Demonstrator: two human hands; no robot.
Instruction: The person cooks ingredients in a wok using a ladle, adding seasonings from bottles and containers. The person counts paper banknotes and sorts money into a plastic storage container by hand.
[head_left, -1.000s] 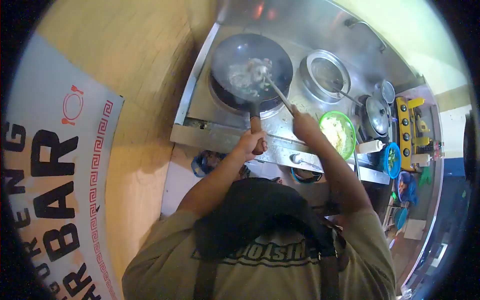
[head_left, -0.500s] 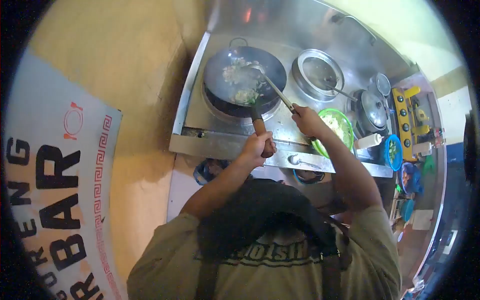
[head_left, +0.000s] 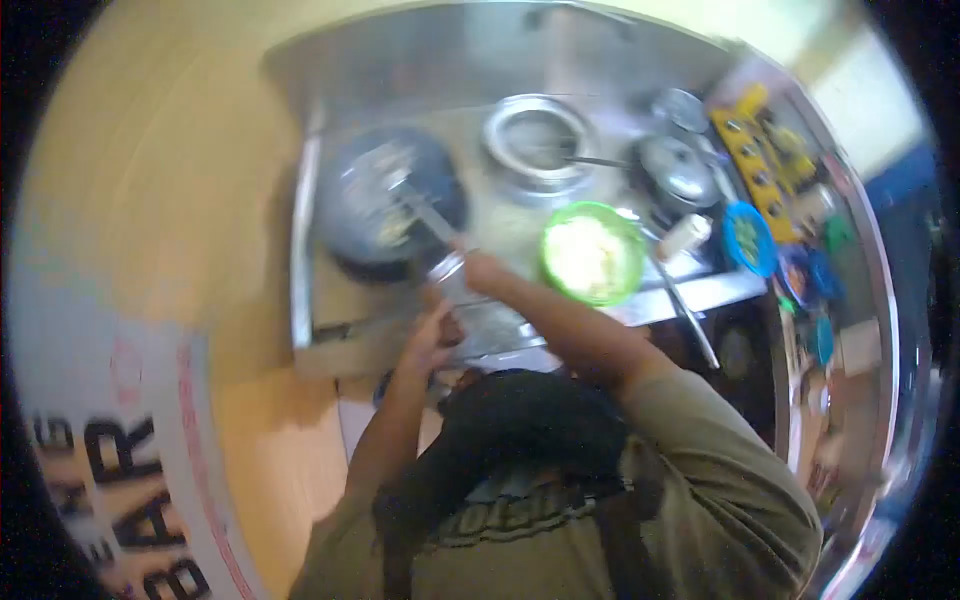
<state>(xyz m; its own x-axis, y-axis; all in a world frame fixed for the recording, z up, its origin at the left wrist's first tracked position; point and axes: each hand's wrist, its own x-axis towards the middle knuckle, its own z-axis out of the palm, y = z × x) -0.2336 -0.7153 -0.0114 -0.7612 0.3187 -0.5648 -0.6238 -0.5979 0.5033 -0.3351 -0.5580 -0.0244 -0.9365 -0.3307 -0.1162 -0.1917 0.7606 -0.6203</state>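
Both fists full at the wok, right hand at the ladle

From where I stand, the wok [head_left: 345,212] lies ahead and to the left of the right hand [head_left: 483,272], sitting over the burner end of the steel worktop [head_left: 497,218]. That right grip is closed tight around the ladle [head_left: 432,218], whose long axis slants forward and leftward from the fist, its far end down among the blurred food [head_left: 392,238] in the wok.

The left hand [head_left: 435,332] is just below and a little left of the right, almost in line with the wok. Its grip is curled round the wok's handle [head_left: 430,292], of which I catch only a smeared bit. Of the two, the right hand looks slightly nearer the wok's bowl.

The right forearm reaches across the body, angled leftward, passing just on the near side of the green bowl [head_left: 640,265], which lies to the right of that grip. The left forearm points nearly straight ahead, elbow low. Wrist angles are too blurred to tell. Farther right of both grips stand a white bottle [head_left: 686,238] and a blue bowl [head_left: 730,238].
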